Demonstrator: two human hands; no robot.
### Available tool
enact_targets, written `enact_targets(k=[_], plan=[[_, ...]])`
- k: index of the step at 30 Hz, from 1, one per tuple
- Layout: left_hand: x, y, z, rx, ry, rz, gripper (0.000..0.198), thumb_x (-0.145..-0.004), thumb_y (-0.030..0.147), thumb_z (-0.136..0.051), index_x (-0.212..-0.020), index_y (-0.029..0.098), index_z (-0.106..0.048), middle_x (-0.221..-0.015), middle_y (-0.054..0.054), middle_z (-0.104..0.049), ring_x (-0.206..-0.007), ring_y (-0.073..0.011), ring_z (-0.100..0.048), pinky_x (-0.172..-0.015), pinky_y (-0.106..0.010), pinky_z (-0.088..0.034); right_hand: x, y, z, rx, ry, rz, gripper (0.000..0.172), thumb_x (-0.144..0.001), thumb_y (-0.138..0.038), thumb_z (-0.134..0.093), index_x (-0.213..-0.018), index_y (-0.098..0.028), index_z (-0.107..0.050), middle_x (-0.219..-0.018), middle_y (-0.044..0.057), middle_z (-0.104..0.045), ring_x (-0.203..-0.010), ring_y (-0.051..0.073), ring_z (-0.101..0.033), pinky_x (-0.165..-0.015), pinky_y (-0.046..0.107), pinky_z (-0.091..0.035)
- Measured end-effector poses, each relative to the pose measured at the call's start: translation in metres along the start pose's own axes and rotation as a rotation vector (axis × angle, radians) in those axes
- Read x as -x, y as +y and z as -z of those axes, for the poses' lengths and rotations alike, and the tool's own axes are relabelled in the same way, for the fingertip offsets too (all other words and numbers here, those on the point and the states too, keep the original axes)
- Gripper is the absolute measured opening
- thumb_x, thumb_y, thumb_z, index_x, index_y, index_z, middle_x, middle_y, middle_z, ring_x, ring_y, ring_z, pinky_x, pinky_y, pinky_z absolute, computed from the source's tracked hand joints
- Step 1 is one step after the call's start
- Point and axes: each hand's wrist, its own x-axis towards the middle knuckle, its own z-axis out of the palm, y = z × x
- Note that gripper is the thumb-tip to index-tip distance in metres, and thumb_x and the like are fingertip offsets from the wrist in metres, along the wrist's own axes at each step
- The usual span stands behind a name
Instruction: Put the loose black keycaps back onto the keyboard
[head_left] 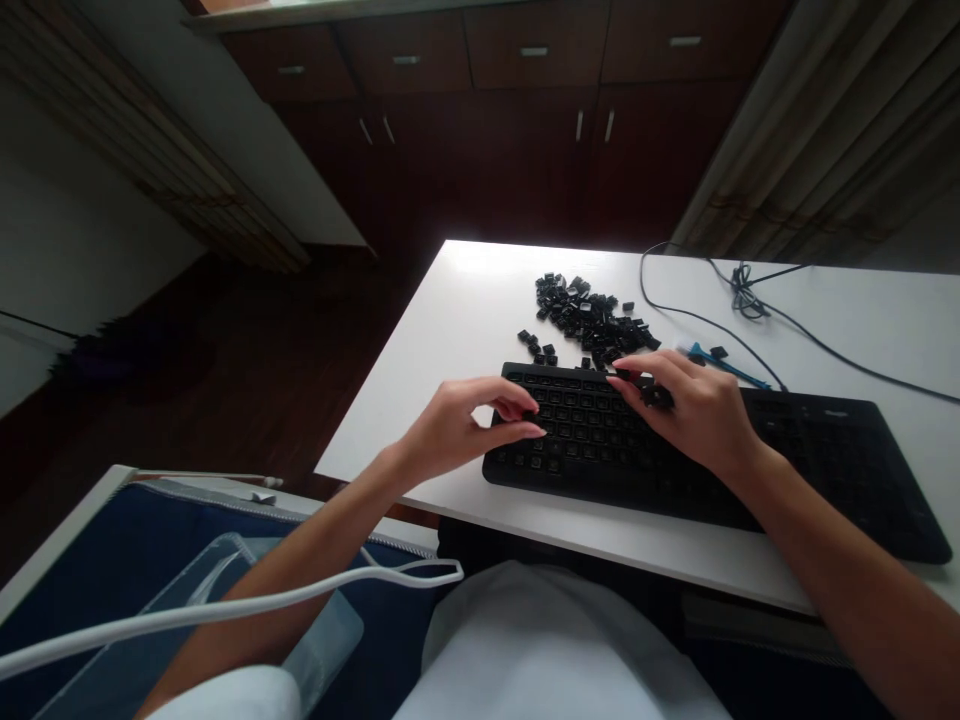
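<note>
A black keyboard [592, 478] lies at a slant on the white table, its left part showing bare key sockets. My left hand [480, 420] is over the keyboard's left end, thumb and fingers pinched around a small black keycap [529, 416]. Above the top rows, my right hand [690, 405] has its thumb and index finger closed on another dark keycap [622, 374]; more black pieces show under its curled fingers. Just behind the keyboard is a heap of loose black keycaps [592, 318], with a few scattered to its left.
Beyond my right hand lies a blue tool [727, 365] with a loose keycap near it. A black cable [697, 315] loops over the white table [450, 340]. A white cable [225, 608] crosses in front of my left forearm. Wooden cabinets [480, 150] stand behind.
</note>
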Motion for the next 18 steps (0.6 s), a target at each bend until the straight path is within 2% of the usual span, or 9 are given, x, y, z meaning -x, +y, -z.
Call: enact_targets(k=[3,6,12,18], plan=[[0.036,-0.006,0.0,-0.214,0.08,-0.131,0.028,-0.082,0.019,-0.083,-0.108,0.017,-0.073,-0.098,-0.005,-0.076,-0.081,-0.0134,-0.071,-0.076,-0.026,-0.061,0.0,-0.001,-0.001,-0.005,-0.006,0.007,0.023,-0.091,-0.027,-0.074,-0.113,-0.022,-0.069,-0.104,-0.001,-0.077,-0.078,0.011,-0.073,-0.067,0.022,-0.054],[0.056,-0.011,-0.006,-0.304,0.117,-0.236,0.033,-0.08,0.012,-0.083,-0.11,0.018,-0.071,-0.101,-0.005,-0.078,-0.093,-0.0173,-0.072,-0.084,-0.031,-0.062,0.001,-0.002,-0.002,-0.005,-0.004,-0.005,0.023,-0.09,-0.027,-0.075,-0.112,-0.023,-0.07,-0.105,0.0,-0.076,-0.081,0.012,-0.073,-0.071,0.023,-0.055],[0.056,-0.012,-0.025,-0.338,0.168,-0.319,0.036,-0.078,0.011,-0.084,-0.111,0.02,-0.072,-0.106,-0.004,-0.079,-0.093,-0.0184,-0.069,-0.083,-0.033,-0.062,0.001,-0.001,-0.003,-0.004,-0.012,-0.037,0.023,-0.09,-0.028,-0.075,-0.112,-0.023,-0.071,-0.108,0.001,-0.076,-0.086,0.015,-0.074,-0.079,0.025,-0.058],[0.052,-0.011,-0.026,-0.341,0.14,-0.34,0.033,-0.083,0.012,-0.08,-0.114,0.022,-0.074,-0.111,-0.005,-0.078,-0.097,-0.0197,-0.066,-0.085,-0.035,-0.062,0.002,0.0,-0.003,0.013,-0.032,-0.062,0.025,-0.09,-0.029,-0.075,-0.114,-0.024,-0.071,-0.11,0.001,-0.076,-0.088,0.015,-0.074,-0.082,0.025,-0.058]])
